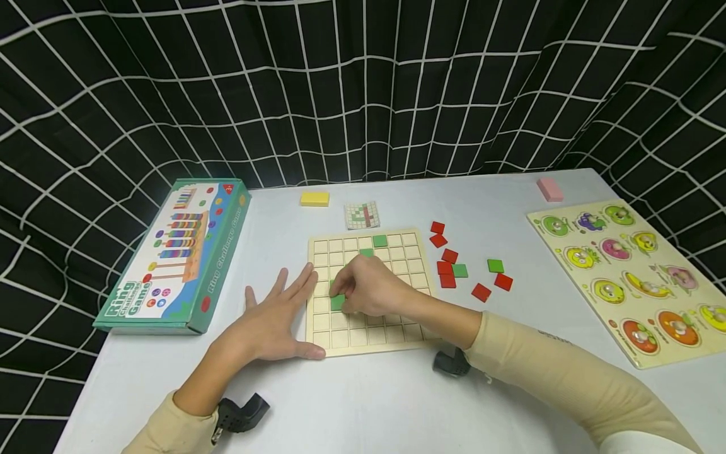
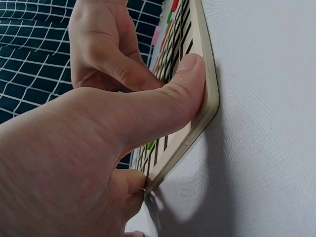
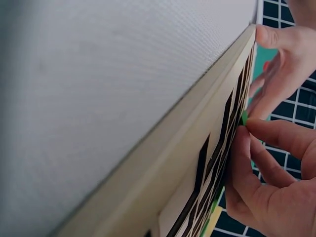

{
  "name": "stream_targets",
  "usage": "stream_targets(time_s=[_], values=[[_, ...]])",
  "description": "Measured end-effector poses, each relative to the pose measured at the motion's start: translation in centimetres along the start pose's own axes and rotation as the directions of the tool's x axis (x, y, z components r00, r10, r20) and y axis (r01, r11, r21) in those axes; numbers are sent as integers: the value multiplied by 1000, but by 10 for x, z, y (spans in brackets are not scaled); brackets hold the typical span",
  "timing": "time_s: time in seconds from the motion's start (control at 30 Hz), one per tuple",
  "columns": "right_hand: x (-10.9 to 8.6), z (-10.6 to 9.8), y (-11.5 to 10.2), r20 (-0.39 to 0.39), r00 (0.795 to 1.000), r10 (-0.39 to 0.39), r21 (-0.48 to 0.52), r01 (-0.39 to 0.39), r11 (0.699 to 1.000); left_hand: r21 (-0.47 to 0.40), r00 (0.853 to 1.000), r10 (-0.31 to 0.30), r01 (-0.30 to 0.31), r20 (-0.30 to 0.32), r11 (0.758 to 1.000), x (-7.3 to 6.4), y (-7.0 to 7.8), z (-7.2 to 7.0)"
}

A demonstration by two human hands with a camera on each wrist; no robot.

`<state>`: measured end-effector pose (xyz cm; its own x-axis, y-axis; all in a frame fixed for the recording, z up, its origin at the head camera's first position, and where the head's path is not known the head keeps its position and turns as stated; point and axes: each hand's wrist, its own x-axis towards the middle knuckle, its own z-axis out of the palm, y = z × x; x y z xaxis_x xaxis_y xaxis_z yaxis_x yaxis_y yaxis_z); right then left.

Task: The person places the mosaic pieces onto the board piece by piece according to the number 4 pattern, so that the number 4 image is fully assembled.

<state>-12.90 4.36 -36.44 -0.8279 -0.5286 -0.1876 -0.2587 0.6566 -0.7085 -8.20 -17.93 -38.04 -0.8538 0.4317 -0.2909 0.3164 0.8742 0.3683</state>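
Right hand (image 1: pixel 371 290) pinches green tile (image 1: pixel 337 303) at wooden grid board (image 1: pixel 357 338); left hand (image 1: pixel 275 325) spread on its edge; green squares (image 1: pixel 380 241) placed beyond right hand; red squares (image 1: pixel 481 292) rightward, unplaced.

2 black wrist cameras (image 1: pixel 244 413), 2 beige sleeves (image 1: pixel 544 359), 1 with small print (image 1: pixel 554 337), possibly lettering.

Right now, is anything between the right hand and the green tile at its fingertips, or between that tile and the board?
Nothing visible. The right hand pinches the green tile over the left part of the board. The left hand rests at its near left corner, apart from the tile.
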Motion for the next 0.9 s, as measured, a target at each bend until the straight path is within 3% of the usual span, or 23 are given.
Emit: stream_targets(time_s=[0.9], values=[[2,0,4,13,1000,8,17,-8,1000,11,1000,-2,2,-6,1000,0,0,1]])
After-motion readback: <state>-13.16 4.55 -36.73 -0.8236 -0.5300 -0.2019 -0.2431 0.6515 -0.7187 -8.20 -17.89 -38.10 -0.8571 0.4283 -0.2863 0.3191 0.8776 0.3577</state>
